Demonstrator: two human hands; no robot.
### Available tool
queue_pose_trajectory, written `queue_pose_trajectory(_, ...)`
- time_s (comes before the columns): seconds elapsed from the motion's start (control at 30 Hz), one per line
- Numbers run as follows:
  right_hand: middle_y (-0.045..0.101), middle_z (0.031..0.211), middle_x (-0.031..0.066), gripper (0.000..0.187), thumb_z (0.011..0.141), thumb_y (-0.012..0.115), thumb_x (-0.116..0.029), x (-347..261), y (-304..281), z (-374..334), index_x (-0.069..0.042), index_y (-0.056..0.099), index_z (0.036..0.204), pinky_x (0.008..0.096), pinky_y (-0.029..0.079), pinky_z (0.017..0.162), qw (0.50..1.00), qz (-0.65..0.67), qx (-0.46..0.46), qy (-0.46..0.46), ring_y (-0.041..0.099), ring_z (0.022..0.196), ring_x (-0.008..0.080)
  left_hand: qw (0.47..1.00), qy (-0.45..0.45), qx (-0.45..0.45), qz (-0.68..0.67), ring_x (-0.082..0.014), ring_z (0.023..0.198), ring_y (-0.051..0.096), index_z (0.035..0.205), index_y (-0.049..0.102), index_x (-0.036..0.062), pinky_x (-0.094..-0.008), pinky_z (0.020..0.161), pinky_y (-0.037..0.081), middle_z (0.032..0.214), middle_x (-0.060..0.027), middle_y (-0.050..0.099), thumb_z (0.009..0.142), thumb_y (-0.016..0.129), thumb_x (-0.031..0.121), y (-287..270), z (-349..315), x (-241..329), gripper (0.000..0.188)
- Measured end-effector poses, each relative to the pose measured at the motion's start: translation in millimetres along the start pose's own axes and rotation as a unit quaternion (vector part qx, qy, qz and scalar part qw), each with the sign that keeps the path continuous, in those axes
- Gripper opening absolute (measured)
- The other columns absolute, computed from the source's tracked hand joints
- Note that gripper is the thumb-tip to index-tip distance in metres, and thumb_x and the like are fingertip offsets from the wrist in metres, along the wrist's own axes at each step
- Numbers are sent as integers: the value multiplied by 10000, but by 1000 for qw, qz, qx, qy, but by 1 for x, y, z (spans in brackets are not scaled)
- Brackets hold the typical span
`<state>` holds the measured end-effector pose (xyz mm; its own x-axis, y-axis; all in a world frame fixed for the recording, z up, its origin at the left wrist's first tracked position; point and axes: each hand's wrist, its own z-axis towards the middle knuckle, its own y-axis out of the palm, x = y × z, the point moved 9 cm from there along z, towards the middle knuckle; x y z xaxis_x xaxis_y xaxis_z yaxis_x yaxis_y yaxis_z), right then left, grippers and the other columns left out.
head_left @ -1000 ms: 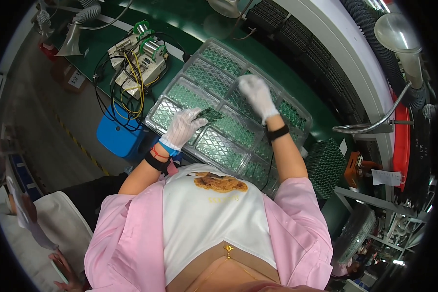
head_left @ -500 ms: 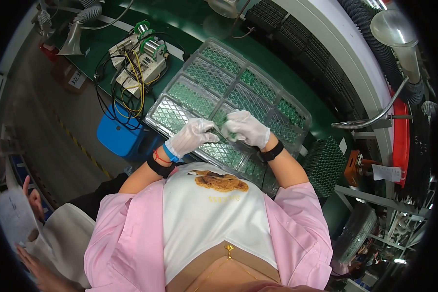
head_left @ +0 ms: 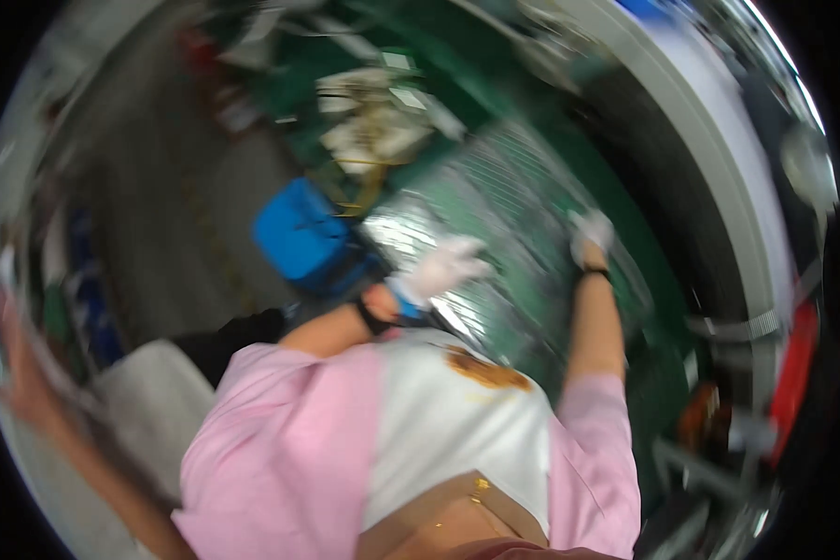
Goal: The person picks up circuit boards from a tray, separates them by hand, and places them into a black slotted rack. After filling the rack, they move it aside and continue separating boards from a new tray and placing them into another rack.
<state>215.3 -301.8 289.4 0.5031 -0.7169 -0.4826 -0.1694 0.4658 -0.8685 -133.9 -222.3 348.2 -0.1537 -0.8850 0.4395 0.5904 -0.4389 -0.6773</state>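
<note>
The whole picture is smeared by motion. A clear plastic tray [head_left: 397,222] with compartments lies on the green bench, and green contents show through it. Over the tray's near left part is my left hand [head_left: 446,268] in a white glove, its fingers stretched out and nothing seen in them. My right hand [head_left: 591,233], also gloved in white, reaches to the tray's far right part. Blur hides its fingers and whether it holds anything.
Beyond the tray's left corner stands a pale bench device [head_left: 369,121] with yellow cables. A blue bin [head_left: 301,233] sits below the bench edge. At the far left, another person's arm [head_left: 42,401] shows beside a pale chair back [head_left: 154,397]. A white curved frame [head_left: 709,121] borders the right.
My hands, close together over the tray before, have moved apart; the right one has reached farther out to the right. The left hand's fingers have straightened. The whole view has shifted and blurred.
</note>
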Motion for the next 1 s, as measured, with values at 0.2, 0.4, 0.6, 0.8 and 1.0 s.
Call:
queue_pose_trajectory(0.2, 545, 763, 58, 212, 753, 725, -67, 78, 25, 12, 21, 571, 868, 347, 436, 652, 945, 305, -24, 119, 480, 683, 192, 978, -98, 47, -176, -344, 825, 574, 1012, 592, 12, -426, 737, 461, 859, -194, 576, 757, 665, 297, 10, 14, -12, 390)
queue_pose_trajectory(0.4, 609, 857, 152, 260, 873, 599, -191, -51, -19, -42, 54, 586, 958, 378, 443, 708, 974, 180, -61, -124, 564, 767, 271, 963, -190, 43, -186, -320, 728, 585, 1015, 533, 26, -399, 627, 468, 823, -142, 570, 809, 634, 303, -37, 31, -4, 360)
queue_pose_trajectory(0.6, 577, 796, 171, 266, 879, 564, -220, -190, -41, -179, 40, 593, 930, 370, 425, 653, 900, 128, -135, -395, 547, 714, 295, 975, -197, -14, -102, -364, 758, 597, 1072, 512, 1, -409, 660, 475, 846, -167, 589, 765, 668, 326, -9, 36, -7, 474)
queue_pose_trajectory(0.8, 537, 747, 171, 161, 891, 520, -126, -180, -38, -197, 27, 556, 858, 398, 421, 633, 883, 70, -50, -462, 527, 699, 325, 973, -189, -27, -128, -373, 752, 593, 1042, 535, -7, -416, 636, 472, 864, -175, 604, 777, 662, 364, -5, 29, -6, 473)
queue_pose_trajectory(1.0, 534, 715, 106, 324, 919, 525, -323, -141, -14, -177, -1, 544, 946, 386, 434, 608, 912, 220, -242, -248, 501, 643, 252, 977, -164, 16, -138, -379, 765, 591, 1057, 586, -17, -436, 668, 470, 877, -197, 609, 756, 673, 391, -2, 19, -9, 514)
